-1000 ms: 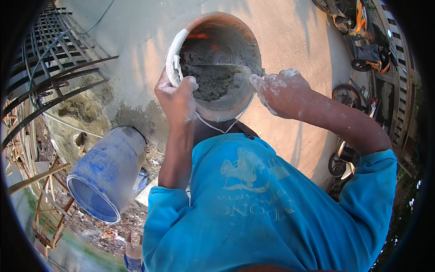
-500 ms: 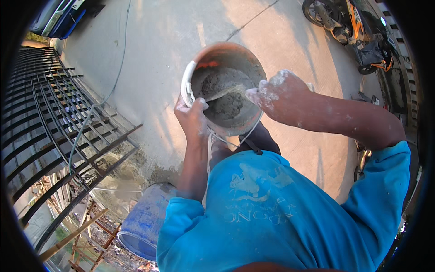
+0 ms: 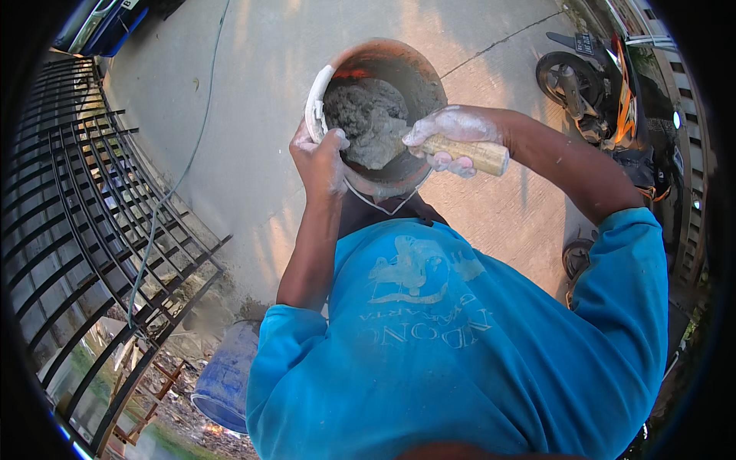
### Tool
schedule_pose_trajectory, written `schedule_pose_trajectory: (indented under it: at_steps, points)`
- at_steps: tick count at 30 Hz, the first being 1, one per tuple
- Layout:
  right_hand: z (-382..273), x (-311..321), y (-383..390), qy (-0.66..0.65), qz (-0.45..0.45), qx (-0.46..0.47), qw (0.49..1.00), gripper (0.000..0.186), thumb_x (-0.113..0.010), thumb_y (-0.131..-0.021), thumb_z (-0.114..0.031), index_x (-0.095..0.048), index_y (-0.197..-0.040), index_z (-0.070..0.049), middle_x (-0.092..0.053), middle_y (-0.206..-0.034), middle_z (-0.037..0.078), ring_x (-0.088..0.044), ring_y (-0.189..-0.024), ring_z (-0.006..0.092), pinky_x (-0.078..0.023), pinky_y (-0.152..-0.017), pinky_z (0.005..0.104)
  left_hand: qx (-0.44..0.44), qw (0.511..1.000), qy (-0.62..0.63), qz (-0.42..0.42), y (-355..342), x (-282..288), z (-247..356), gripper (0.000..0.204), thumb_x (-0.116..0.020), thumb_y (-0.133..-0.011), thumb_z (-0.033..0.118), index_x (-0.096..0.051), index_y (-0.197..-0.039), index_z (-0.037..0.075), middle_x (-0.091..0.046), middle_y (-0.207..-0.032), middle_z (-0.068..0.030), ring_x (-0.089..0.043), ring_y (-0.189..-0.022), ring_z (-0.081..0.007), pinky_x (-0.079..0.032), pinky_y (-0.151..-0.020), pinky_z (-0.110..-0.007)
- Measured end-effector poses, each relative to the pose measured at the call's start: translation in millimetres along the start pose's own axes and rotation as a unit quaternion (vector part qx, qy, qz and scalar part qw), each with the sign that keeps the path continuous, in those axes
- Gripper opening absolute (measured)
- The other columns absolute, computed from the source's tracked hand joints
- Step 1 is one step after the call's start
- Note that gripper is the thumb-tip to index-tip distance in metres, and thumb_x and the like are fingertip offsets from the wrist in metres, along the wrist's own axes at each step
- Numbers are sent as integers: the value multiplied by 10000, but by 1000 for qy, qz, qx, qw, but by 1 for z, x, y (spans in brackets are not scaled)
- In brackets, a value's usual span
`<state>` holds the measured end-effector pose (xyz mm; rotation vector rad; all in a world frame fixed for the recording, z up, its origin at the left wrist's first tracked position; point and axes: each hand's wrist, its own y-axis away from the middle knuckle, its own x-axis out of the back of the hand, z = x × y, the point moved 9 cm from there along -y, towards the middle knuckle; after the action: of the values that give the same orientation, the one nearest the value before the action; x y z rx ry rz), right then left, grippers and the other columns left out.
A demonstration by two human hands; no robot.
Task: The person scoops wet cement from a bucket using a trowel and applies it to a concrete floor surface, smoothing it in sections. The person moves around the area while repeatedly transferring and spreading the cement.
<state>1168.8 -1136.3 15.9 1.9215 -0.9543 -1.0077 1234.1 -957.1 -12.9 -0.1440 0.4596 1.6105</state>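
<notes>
A bucket (image 3: pixel 420 77) with a stained orange inside and a whitish left rim holds wet grey mortar (image 3: pixel 360 103). My left hand (image 3: pixel 320 165) grips its left rim, thumb on the near inner side and fingers outside. In my right hand (image 3: pixel 454 126), whitened with mortar, is a trowel (image 3: pixel 484 156) by its thick wooden handle. Its blade reaches into the bucket and is coated with mortar, so its outline is hard to make out. The bucket's thin wire handle (image 3: pixel 387 210) hangs on the side toward my body.
To the left, a black metal grille (image 3: pixel 84 207) lies along the concrete floor (image 3: pixel 253 100), with a thin hose (image 3: pixel 201 130) trailing over it. A blue barrel (image 3: pixel 226 379) lies at the lower left. A motorcycle (image 3: pixel 606 107) stands at the upper right, and a vehicle (image 3: pixel 103 27) at the upper left.
My right hand has turned over, bringing the trowel's wooden handle into sight and its blade to another angle in the mortar. The bucket sits slightly higher in the picture, still in my left hand.
</notes>
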Motion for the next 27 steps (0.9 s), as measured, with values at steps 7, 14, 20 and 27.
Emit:
schedule_pose_trajectory:
  at_steps: [7,14,20,27]
  points:
    - [-114,145,-49,706,156,-42,690,479,-486,-967,-343,-519,-1287,12,-657,-1113,247,-618,-1119,382,-473,-981,494,38,999,30,0,-181,-79,-29,422,-568,-722,-36,-614,-1138,-83,-597,-846,-50,-551,-699,-103,-453,-611,-240]
    - [-311,299,-37,714,246,-68,652,323,-593,-909,-247,-614,-1171,-58,-695,-1087,135,-669,-1059,272,-538,-893,404,93,995,-19,-36,-356,-160,-24,491,-542,-723,-52,-594,-1208,-106,-612,-877,-61,-547,-702,-96,-453,-613,-243]
    - [-408,399,-41,666,196,-73,717,337,-593,-885,-182,-608,-1173,-7,-697,-1035,150,-709,-881,277,-573,-802,411,97,993,-13,-67,-522,-245,-19,511,-538,-734,-70,-565,-1243,-115,-615,-951,-83,-558,-742,-110,-475,-637,-259]
    - [-570,629,-71,596,231,-111,760,308,-604,-881,-207,-673,-1123,-28,-710,-950,134,-716,-775,261,-588,-640,384,63,993,29,-96,-699,-353,-7,571,-528,-722,-82,-512,-1289,-140,-608,-988,-97,-568,-737,-97,-470,-620,-225]
